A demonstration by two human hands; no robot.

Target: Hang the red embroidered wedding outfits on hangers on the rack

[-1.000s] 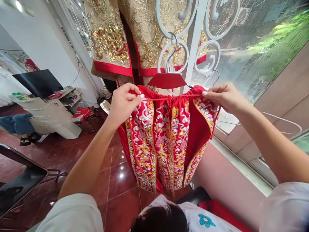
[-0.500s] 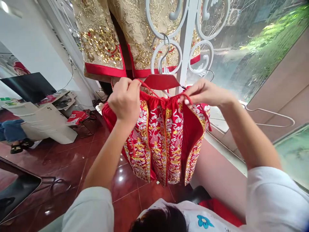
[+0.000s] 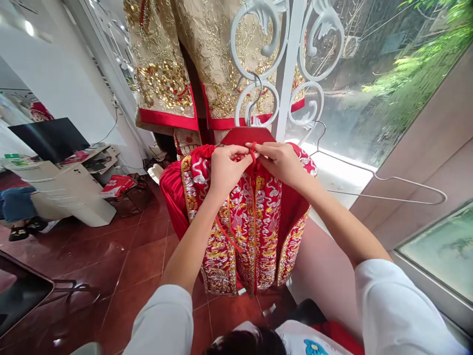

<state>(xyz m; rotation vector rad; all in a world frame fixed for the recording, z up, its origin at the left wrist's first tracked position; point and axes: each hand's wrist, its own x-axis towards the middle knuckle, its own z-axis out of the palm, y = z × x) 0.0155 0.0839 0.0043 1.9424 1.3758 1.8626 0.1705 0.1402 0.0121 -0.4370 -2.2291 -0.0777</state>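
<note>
A red garment (image 3: 240, 217) with gold and silver embroidery hangs in front of me from a red hanger (image 3: 247, 134). At the middle of its gathered top edge, my left hand (image 3: 229, 167) is closed, thumb and finger pinching a red drawstring (image 3: 253, 152). My right hand (image 3: 280, 160) meets it there, its fingers also pinched on the drawstring, which forms a small loop between the two hands. One loose end of the string dangles below my left hand over the embroidery. The fingers partly hide where the string crosses.
Beige and gold sequined garments (image 3: 210, 64) hang behind a white scrolled metal grille (image 3: 286, 64). A wire hanger (image 3: 384, 185) juts out at the right by the window. A monitor (image 3: 50, 143) and white desk (image 3: 74, 192) stand left, with a person's legs (image 3: 18, 207) nearby.
Both hands have come inward from the two sides and now meet at the middle of the garment's top. The drawstring, earlier held apart, is crossed into a loop there.
</note>
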